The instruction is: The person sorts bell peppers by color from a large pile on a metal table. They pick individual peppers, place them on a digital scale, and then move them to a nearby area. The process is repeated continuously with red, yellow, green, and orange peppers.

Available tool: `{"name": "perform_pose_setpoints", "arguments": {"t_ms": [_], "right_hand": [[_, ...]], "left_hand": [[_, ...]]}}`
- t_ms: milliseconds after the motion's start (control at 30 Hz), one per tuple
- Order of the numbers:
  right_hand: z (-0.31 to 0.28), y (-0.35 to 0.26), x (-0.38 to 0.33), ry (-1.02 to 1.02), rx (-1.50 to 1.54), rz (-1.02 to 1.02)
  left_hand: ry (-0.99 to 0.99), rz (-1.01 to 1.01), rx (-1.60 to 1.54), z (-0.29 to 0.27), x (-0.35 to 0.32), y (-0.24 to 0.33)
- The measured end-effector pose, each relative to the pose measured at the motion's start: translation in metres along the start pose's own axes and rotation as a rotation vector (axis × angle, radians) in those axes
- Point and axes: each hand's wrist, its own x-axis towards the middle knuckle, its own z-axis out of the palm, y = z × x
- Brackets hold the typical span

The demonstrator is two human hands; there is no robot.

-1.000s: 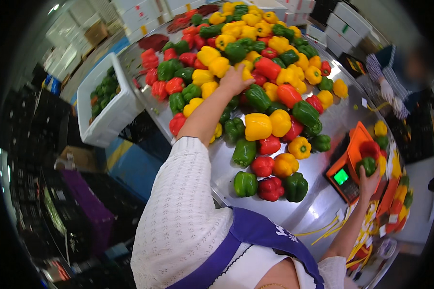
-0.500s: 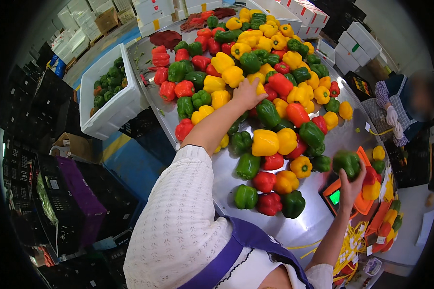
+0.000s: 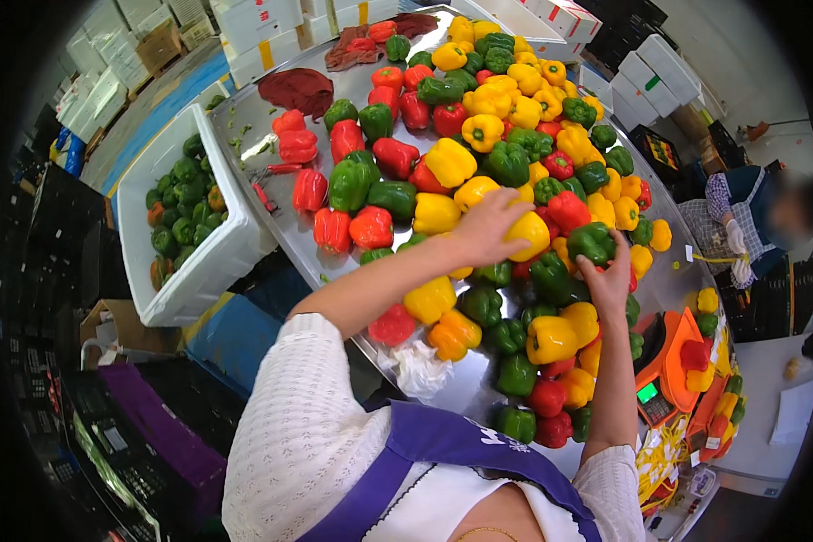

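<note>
**Both hands down in the pepper pile**

While the metal counter (image 3: 280, 217) lies heaped with red, yellow and green bell peppers, both of the person's hands are down among them near the middle of the pile. The left hand (image 3: 483, 226) reaches in from the lower left with its fingers (image 3: 506, 200) curled over a yellow pepper (image 3: 530, 233), touching it from above; the grip looks partly closed on it, though the underside is hidden. Just to the right of that yellow pepper, the right hand (image 3: 610, 275) comes up from below and its fingers (image 3: 620, 246) close on a green pepper (image 3: 593, 242), which sits at the top of the hand, still among the pile.

Left of the yellow pepper, beyond the counter's edge, stands a white tub (image 3: 212, 262) holding mostly green peppers. Right of it and lower, near the counter's right end, an orange scale (image 3: 673, 366) with a small lit display carries a red pepper (image 3: 696, 354). Farther right, off the counter, another person (image 3: 741, 221) in a checked sleeve works on their own. White cartons (image 3: 262, 23) are stacked beyond the far end of the pile.
</note>
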Motion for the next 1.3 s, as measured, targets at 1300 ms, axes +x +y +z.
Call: {"name": "perform_pose_setpoints", "arguments": {"t_ms": [1300], "right_hand": [[0.073,-0.010,0.011,0.001,-0.272,0.092]], "left_hand": [[-0.329,-0.070,-0.670,0.005,0.268,-0.111]]}}
